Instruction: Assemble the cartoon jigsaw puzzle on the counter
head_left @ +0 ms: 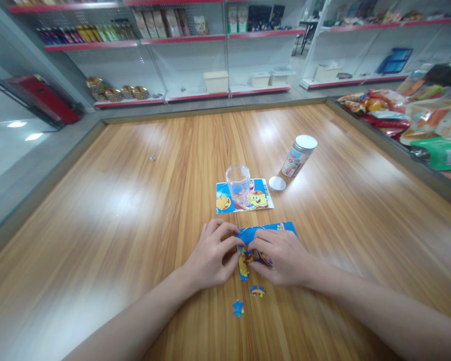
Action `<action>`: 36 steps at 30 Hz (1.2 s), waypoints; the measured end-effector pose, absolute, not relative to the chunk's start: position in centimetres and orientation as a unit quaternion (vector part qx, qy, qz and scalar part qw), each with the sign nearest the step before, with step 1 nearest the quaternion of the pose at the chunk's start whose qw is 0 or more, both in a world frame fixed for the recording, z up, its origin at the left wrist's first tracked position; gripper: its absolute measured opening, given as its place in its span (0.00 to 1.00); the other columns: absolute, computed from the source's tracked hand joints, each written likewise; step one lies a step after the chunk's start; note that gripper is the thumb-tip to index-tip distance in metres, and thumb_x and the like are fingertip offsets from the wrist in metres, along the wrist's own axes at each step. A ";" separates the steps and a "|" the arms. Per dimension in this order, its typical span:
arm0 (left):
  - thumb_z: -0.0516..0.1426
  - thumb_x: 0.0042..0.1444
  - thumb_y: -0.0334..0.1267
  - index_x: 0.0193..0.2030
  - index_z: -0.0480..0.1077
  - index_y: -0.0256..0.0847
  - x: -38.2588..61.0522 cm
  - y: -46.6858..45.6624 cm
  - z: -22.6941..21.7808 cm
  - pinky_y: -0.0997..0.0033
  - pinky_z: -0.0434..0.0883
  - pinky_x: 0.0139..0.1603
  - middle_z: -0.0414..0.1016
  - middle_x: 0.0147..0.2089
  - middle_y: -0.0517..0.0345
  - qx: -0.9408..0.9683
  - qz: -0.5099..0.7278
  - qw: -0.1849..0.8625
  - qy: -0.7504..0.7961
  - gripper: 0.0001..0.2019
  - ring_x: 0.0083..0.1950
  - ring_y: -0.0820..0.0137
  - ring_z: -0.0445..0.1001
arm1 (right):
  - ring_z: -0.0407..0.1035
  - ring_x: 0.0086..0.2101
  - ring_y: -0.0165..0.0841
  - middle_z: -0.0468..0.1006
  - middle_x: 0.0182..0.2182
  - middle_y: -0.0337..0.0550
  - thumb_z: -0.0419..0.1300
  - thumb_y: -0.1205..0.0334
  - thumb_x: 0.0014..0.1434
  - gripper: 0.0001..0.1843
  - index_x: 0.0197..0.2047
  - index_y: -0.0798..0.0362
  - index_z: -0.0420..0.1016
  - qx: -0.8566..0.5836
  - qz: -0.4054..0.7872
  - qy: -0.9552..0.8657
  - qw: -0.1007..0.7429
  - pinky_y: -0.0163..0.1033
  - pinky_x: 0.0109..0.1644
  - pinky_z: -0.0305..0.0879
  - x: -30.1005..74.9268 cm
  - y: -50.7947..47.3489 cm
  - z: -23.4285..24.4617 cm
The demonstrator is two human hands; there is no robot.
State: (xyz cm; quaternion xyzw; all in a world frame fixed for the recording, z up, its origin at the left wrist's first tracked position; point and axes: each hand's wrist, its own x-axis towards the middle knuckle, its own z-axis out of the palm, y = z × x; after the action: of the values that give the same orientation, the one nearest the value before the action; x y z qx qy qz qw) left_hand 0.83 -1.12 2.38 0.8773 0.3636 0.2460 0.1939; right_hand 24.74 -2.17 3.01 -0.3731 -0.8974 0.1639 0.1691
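Note:
A partly joined jigsaw puzzle (268, 229), blue with yellow cartoon parts, lies flat on the wooden table in front of me. My left hand (218, 254) is curled at its left edge, fingertips and thumb touching it. Bent over the middle is my right hand (281, 254), its thumb and forefinger around a small jigsaw piece (249, 256); the hand covers much of the puzzle. Nearer to me lie two loose pieces: a yellow and blue one (257, 291) and a mostly blue one (238, 309).
Beyond the puzzle, a clear plastic cup (238, 183) stands on a cartoon picture sheet (223, 201). Right of it are a round white lid (277, 184) and a printed canister (299, 156). A tiny object (152, 158) sits far left. Packaged snacks (387, 113) border the table's right edge.

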 end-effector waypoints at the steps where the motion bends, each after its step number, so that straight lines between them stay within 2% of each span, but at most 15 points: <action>1: 0.59 0.58 0.33 0.50 0.74 0.43 0.8 -1.1 2.6 0.49 0.64 0.57 0.70 0.57 0.49 0.882 0.238 0.197 0.356 0.13 0.57 0.55 0.64 | 0.73 0.40 0.38 0.77 0.39 0.43 0.62 0.57 0.60 0.09 0.43 0.51 0.73 -0.372 0.166 -0.897 0.169 0.42 0.39 0.62 24.8 -2.2 3.0; 4: 0.61 0.54 0.36 0.56 0.71 0.43 0.7 -1.1 3.0 0.45 0.61 0.59 0.67 0.64 0.48 0.902 0.204 0.203 0.321 0.21 0.62 0.50 0.61 | 0.73 0.41 0.38 0.77 0.40 0.43 0.61 0.58 0.60 0.09 0.43 0.51 0.73 -0.373 0.169 -0.897 0.168 0.42 0.40 0.62 24.8 -2.1 2.8; 8: 0.61 0.54 0.38 0.61 0.67 0.43 0.8 -1.0 3.0 0.43 0.59 0.61 0.66 0.65 0.48 0.913 0.180 0.202 0.305 0.27 0.63 0.48 0.58 | 0.72 0.40 0.37 0.77 0.41 0.43 0.61 0.59 0.61 0.08 0.43 0.52 0.72 -0.366 0.169 -0.898 0.173 0.41 0.40 0.62 24.9 -2.1 2.6; 28: 0.60 0.54 0.38 0.58 0.69 0.44 0.7 -1.0 2.9 0.43 0.59 0.60 0.65 0.66 0.50 0.914 0.171 0.201 0.308 0.23 0.63 0.49 0.58 | 0.70 0.36 0.34 0.76 0.38 0.40 0.61 0.62 0.57 0.08 0.41 0.51 0.71 -0.300 0.202 -0.914 0.184 0.40 0.38 0.59 25.2 -2.2 2.7; 36: 0.60 0.54 0.39 0.57 0.70 0.44 0.7 -1.1 3.0 0.44 0.59 0.60 0.65 0.66 0.51 0.914 0.168 0.200 0.309 0.22 0.63 0.50 0.58 | 0.69 0.35 0.34 0.75 0.37 0.40 0.61 0.60 0.56 0.08 0.40 0.51 0.72 -0.294 0.186 -0.921 0.175 0.41 0.36 0.58 25.1 -2.4 2.5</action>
State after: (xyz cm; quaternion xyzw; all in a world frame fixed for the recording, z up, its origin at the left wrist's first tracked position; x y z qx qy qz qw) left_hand 0.67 -1.06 3.02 0.9145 0.3094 0.1678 0.1996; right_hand 25.13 -2.39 2.50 -0.2939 -0.9210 0.1862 0.1755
